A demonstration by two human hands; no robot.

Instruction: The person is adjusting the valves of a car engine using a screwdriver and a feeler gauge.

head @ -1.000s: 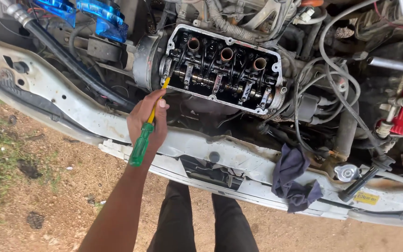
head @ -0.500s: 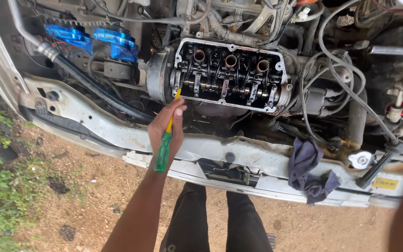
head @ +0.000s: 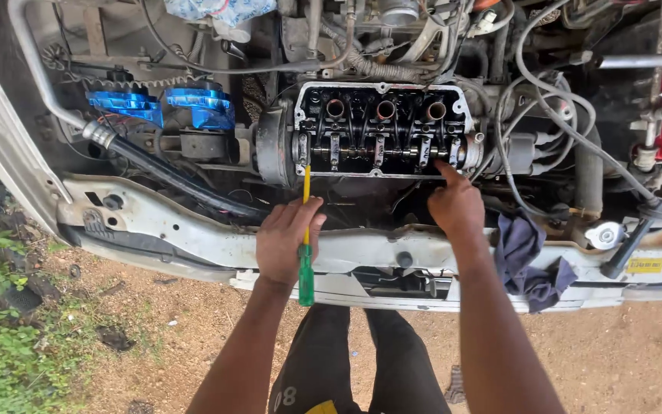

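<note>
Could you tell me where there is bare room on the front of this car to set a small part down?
The white front crossmember is bare left of the left hand holding the screwdriver, and between both hands. Right of the right hand, a blue rag and cap crowd it.

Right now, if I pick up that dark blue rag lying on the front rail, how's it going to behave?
The rag is crumpled and drapes over the white front rail, so it will probably be floppy and hang limp. It looks like thin cloth, likely light. One corner hangs below the rail edge, so a push may slide it off. Your right hand is nearest it.
</note>
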